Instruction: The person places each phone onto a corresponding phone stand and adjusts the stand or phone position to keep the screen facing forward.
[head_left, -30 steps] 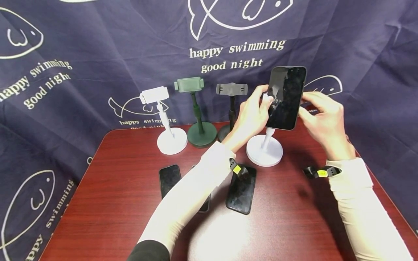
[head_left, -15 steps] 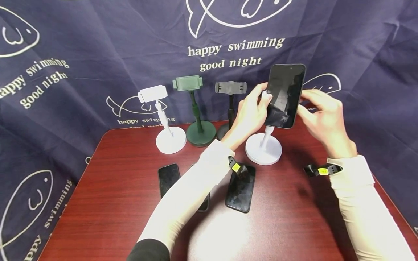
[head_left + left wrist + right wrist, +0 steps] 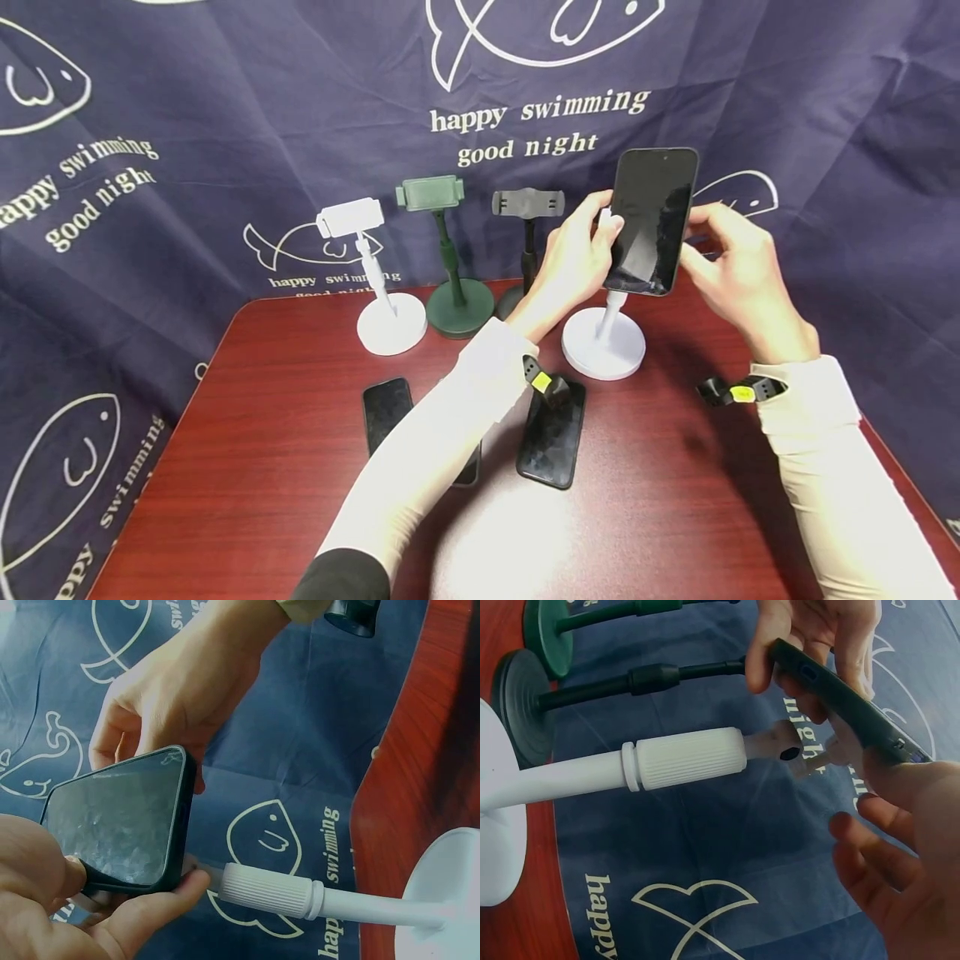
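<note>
A black smartphone [image 3: 652, 221] stands upright, tilted slightly, at the head of a white phone stand [image 3: 603, 342]. My left hand [image 3: 573, 254] grips the stand's clamp at the phone's left side, its thumb by a white clamp tip. On the opposite edge, my right hand [image 3: 738, 262] holds the phone between thumb and fingers. In the left wrist view the phone's glossy screen [image 3: 120, 817] faces the camera, smudged. The right wrist view shows the phone's edge [image 3: 847, 705] and the stand's ribbed collar [image 3: 690, 759]. How the clamp sits behind the phone is mostly hidden.
Another white stand [image 3: 392, 323], a green stand [image 3: 460, 307] and a black stand [image 3: 527, 202] line the back of the red-brown table [image 3: 247, 467]. Phones lie flat in front: one left [image 3: 387, 408], one partly under my left sleeve [image 3: 468, 472], one right [image 3: 551, 442].
Both hands keep nearly the same hold. The phone tilts very slightly and the reflections on its screen shift. The head view has drifted a little.
</note>
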{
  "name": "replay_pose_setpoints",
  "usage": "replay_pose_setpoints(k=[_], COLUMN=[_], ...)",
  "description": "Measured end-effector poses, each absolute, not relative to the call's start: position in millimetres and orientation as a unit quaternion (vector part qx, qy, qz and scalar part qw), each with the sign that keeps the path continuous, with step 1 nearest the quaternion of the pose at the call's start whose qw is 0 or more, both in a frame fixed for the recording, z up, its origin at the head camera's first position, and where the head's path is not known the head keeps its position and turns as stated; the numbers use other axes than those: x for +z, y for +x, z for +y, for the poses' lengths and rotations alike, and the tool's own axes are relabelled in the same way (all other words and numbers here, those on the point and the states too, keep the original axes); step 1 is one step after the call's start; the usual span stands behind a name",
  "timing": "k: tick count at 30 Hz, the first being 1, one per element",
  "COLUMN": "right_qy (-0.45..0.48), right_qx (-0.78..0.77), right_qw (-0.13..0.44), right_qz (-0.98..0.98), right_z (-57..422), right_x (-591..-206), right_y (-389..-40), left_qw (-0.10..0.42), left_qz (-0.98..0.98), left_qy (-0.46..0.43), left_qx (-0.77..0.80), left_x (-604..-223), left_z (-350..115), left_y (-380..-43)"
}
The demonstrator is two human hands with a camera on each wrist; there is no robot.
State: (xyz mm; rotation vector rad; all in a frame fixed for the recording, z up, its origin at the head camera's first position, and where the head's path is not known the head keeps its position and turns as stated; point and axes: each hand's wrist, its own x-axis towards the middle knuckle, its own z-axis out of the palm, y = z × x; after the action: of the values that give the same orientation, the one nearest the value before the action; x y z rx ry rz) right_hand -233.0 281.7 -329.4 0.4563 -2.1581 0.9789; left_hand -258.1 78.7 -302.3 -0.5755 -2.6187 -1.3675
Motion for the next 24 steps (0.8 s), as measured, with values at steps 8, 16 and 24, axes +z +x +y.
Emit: replay_pose_setpoints(k=[8, 16, 24], right_qy=[0.17, 0.19, 0.219], right_qx=[0.372, 0.352, 0.319], right_qw=[0.351, 0.355, 0.365], right_qz=[-0.842, -0.845, -0.847], right_z=[279.7, 284.9, 289.7], right_x=[-325.2, -323.1, -321.6], right_y=[-230.5, -229.5, -231.0], left_qw=[0.064, 0.065, 0.074], left_qz=[-0.871, -0.867, -0.86], left_qy=[-0.18, -0.188, -0.2], left_qx=[-0.453, -0.457, -0.463], left_x=[-300.4, -302.3, -304.9], left_z=[79.2, 79.0, 76.1], left_y=[-256.2, -257.3, -261.6])
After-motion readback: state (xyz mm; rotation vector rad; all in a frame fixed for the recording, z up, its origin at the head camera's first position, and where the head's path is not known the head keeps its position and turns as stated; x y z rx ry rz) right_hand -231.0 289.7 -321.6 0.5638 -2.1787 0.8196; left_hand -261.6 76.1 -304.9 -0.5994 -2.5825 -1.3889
